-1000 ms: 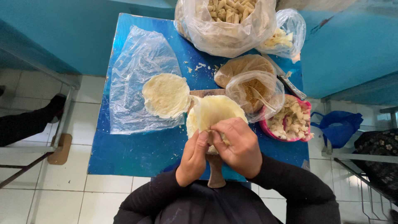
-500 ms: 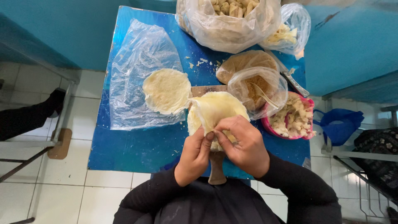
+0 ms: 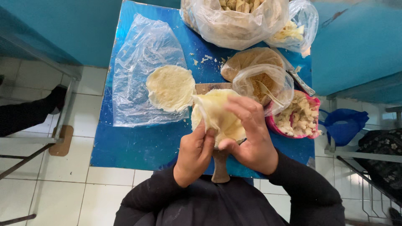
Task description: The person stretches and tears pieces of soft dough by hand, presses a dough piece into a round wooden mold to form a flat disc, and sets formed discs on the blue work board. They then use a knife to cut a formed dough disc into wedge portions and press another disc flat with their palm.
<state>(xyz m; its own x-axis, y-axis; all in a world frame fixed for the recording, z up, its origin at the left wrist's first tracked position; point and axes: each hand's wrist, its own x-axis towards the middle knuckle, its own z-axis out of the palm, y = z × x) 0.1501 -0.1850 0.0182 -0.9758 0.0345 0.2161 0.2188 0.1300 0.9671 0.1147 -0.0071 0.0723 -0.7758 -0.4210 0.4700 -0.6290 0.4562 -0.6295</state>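
Observation:
Both my hands hold a pale yellow round of dough (image 3: pixel 217 113) wrapped in thin clear plastic, above a wooden paddle-shaped board (image 3: pixel 220 165). My left hand (image 3: pixel 194 152) pinches the near edge of the dough. My right hand (image 3: pixel 251 134) lies over its right side, fingers curled on top. A second flat dough round (image 3: pixel 169 87) rests on a clear plastic sheet (image 3: pixel 138 67) to the left, on the blue table (image 3: pixel 134 146).
At the table's far side stand a big clear bag of pale sticks (image 3: pixel 234 19) and a smaller bag (image 3: pixel 295 27). On the right are a bag of brown crumbs (image 3: pixel 261 81) and a pink bowl of white chunks (image 3: pixel 299 119). White floor tiles surround the table.
My hands have lifted the dough round and begun peeling or folding its plastic-covered edge. My right hand has slid farther over the top of the dough.

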